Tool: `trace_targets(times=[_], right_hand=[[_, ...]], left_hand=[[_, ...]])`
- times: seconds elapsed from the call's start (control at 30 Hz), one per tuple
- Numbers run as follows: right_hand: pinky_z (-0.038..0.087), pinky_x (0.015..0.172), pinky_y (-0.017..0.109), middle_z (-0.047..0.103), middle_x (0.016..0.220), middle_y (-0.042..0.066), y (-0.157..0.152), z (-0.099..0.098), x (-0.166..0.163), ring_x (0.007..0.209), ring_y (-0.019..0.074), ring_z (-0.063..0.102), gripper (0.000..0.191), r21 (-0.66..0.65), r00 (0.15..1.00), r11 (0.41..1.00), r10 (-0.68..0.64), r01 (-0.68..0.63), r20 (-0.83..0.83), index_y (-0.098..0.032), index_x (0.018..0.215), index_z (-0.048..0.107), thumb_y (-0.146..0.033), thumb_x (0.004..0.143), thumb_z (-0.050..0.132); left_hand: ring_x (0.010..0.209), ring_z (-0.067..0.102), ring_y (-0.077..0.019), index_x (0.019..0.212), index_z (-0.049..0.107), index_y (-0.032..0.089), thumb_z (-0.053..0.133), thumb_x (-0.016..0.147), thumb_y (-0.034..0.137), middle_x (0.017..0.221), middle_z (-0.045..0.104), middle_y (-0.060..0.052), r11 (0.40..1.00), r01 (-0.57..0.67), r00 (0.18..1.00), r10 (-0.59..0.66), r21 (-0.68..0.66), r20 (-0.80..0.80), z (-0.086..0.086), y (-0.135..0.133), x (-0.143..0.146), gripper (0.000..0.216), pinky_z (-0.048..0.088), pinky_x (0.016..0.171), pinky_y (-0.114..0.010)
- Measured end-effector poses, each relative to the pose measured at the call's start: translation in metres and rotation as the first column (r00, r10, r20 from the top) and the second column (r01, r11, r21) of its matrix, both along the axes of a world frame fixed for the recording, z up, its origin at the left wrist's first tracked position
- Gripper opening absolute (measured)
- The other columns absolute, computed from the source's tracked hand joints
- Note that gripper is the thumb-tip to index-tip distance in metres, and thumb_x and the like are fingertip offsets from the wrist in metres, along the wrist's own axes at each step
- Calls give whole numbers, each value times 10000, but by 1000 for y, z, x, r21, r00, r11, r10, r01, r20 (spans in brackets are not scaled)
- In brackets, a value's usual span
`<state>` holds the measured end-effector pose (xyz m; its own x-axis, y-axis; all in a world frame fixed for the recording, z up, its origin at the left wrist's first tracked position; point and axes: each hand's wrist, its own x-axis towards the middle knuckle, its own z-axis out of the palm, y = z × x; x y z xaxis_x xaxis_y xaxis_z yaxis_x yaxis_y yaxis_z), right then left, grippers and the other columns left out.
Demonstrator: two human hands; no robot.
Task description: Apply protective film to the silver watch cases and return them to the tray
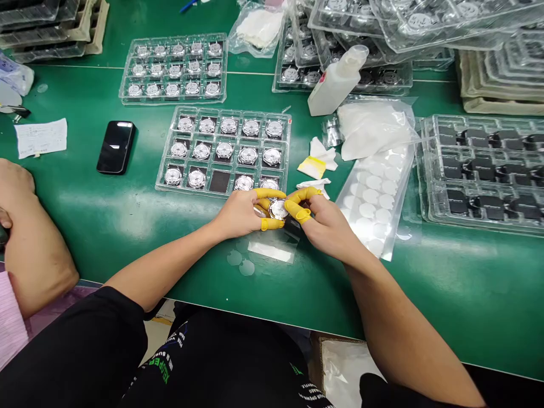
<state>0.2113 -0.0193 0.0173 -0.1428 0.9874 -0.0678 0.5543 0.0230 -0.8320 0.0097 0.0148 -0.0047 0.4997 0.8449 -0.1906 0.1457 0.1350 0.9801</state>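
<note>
Yellow finger cots cover several fingertips on both hands. My left hand [243, 214] grips a silver watch head [277, 209] by its left side, between thumb and fingers. From the right, my right hand [325, 221] pinches the same watch head, its thumb and forefinger at the edge. Just beyond them lies a clear compartment tray [191, 161] holding similar watch heads on dark pads. One front-row compartment [220, 182] shows only its dark pad. Below my hands, a strip of clear film with a white label [272, 251] and round clear stickers [246, 267] lie on the table.
A black phone [116, 147] lies left of the tray, with another tray [174, 69] behind. A white bottle [338, 81], a sheet of round stickers [369, 195] and a tray of black parts [484, 170] are to the right. A co-worker's arm [38, 238] rests at left.
</note>
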Motion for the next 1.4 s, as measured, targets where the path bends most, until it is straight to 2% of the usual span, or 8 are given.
trace_targets(times=[0.37,0.47,0.57,0.73,0.9,1.03,1.13,1.4], right_hand=[[502,715,396,718,926,70,0,1,-3,818,227,635,471,-38,1000,999,-20,19,-23,-239,866,631,-705,912,576],[471,677,375,713,902,61,6,-2,9,753,200,606,512,-40,983,988,-153,150,-102,-250,900,599,-754,929,515],[345,533,341,670,820,41,15,1,27,565,154,458,541,-118,887,920,-391,373,-245,-261,931,565,-799,900,506],[220,397,296,549,626,28,15,13,26,438,117,383,639,-364,823,869,-458,336,-334,-236,759,567,-875,780,582],[360,323,221,595,667,-21,5,12,-4,440,81,480,712,-401,817,870,-440,287,-371,-211,871,605,-719,489,924],[433,326,214,631,628,-4,2,9,-13,434,99,549,697,-493,836,847,-408,198,-366,-180,840,621,-721,507,907],[469,353,200,654,588,5,0,5,-19,445,110,581,642,-510,852,854,-340,102,-398,-158,826,645,-526,435,999],[484,359,218,658,531,21,-3,-7,-32,403,133,594,425,-407,726,882,-439,237,-529,-154,677,694,-441,505,955]], left_hand=[[651,594,-86,1263,731,171,863,642,231,856,723,-25,1000,9,1000,-9,-2,-12,1,0,1,637,536,650,-236],[685,611,-103,1247,741,179,872,638,240,857,732,-31,999,1,1000,0,34,-27,1,0,0,626,545,657,-242],[713,631,-118,1222,745,180,875,643,257,835,735,-32,999,-1,1000,2,52,-22,1,0,0,599,544,657,-240],[688,634,-108,1204,737,188,877,641,270,797,713,-11,999,0,1000,1,46,-16,2,0,-1,586,548,665,-240],[673,632,-105,1187,728,192,879,643,270,785,704,2,999,-23,1000,23,46,-12,3,0,0,570,550,657,-234],[660,646,-106,1187,718,193,869,647,258,807,727,2,998,-33,999,35,62,-27,2,-1,-1,565,548,644,-233],[701,693,-128,1187,717,181,846,645,205,823,757,-10,997,-19,999,22,80,-42,1,-2,-1,557,556,673,-241],[768,719,-146,1203,720,167,872,685,268,832,771,-32,992,-31,1000,31,125,4,-1,-4,0,549,558,730,-260]])
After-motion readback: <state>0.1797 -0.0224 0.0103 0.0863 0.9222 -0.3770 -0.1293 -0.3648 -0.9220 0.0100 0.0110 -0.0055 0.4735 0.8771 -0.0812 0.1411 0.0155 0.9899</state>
